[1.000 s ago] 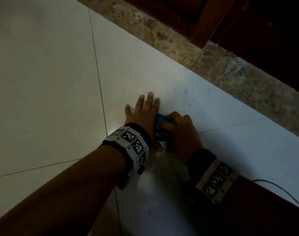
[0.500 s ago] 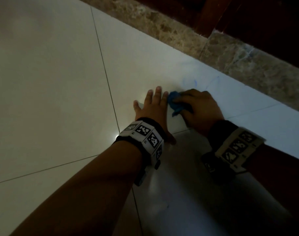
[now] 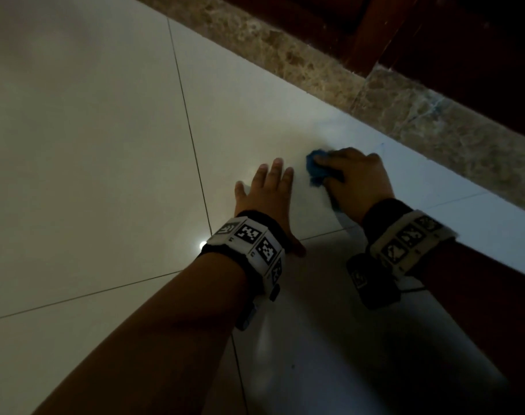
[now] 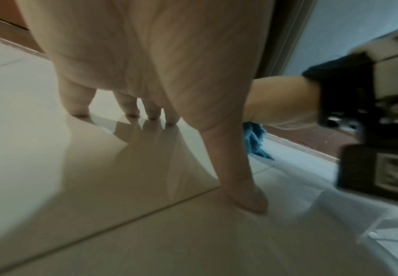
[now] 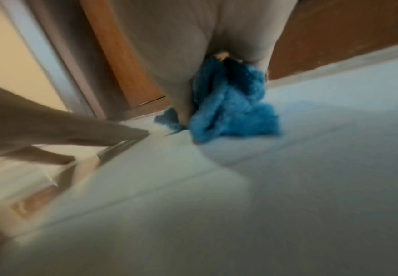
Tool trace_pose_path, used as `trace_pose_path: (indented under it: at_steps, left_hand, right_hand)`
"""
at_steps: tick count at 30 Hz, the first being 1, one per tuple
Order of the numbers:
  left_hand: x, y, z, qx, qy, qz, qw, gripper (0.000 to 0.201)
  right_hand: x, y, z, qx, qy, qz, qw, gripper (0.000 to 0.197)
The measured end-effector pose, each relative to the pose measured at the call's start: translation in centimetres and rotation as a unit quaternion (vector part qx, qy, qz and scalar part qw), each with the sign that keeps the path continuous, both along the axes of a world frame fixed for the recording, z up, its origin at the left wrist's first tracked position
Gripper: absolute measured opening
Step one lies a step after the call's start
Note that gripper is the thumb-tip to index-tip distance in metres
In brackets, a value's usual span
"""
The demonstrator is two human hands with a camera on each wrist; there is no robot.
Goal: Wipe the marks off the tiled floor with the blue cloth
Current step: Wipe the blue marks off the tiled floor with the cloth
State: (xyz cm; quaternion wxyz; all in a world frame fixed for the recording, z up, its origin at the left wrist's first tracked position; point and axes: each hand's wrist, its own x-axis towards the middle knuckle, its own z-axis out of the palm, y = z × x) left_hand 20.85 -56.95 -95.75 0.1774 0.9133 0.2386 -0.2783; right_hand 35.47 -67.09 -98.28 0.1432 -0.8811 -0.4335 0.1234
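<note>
Bunched in the curled fingers of the right hand [image 3: 357, 178], the soft, fluffy blue cloth [image 3: 316, 170] presses on the glossy pale tiled floor [image 3: 105, 145] by the far marble skirting, probably light and best gripped wadded, while the left hand [image 3: 267, 196] rests flat, fingers spread.

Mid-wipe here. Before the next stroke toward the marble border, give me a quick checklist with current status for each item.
1. Blue cloth gripped by right hand: ok.
2. Cloth touching the tiled floor: ok.
3. Left hand flat on the floor, bracing, beside the cloth and apart from it: ok.
4. Faint blue marks left ahead of the cloth: not ok, some remain.
5. Path to the marble border unobstructed: ok.
6. Marks under the cloth removed: cannot tell.
</note>
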Motion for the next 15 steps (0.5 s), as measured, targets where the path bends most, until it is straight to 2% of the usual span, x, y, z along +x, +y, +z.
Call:
trace_pose_path:
  at_steps: [4,6,7,10,12,13,15]
  left_hand:
    - [-0.1,0.3,0.0,0.001,-0.006,0.001,1.000,0.140]
    - [-0.4,0.6,0.0,0.002,-0.009,0.002,1.000,0.140]
    - [-0.5,0.7,0.0,0.006,-0.012,0.005,1.000,0.141]
    - [-1.0,1.1,-0.1,0.013,-0.018,0.011,1.000,0.142]
    - [-1.0,1.1,-0.3,0.014,-0.016,0.010,1.000,0.142]
    - [-1.0,1.1,-0.3,0.015,-0.015,0.010,1.000,0.142]
    - [-0.9,1.1,-0.4,0.013,-0.016,0.012,1.000,0.143]
  right_hand:
    - [-5.3,-2.3,-0.3,0.018,-0.016,0.114,0.993,0.038]
    - [-4.7,-2.5,0.1,-0.004,0.000,0.166,0.986,0.039]
    - [-3.6,-1.9,0.3,-0.002,0.007,0.160,0.987,0.039]
    - [-0.2,0.2,0.1,0.004,-0.008,0.043,0.999,0.039]
    - [-0.4,0.4,-0.4,-0.010,-0.025,0.009,1.000,0.040]
    - [-1.5,0.1,-0.4,-0.005,-0.029,0.026,0.999,0.040]
    - [-4.6,-1.4,-0.1,0.025,-0.022,0.112,0.993,0.039]
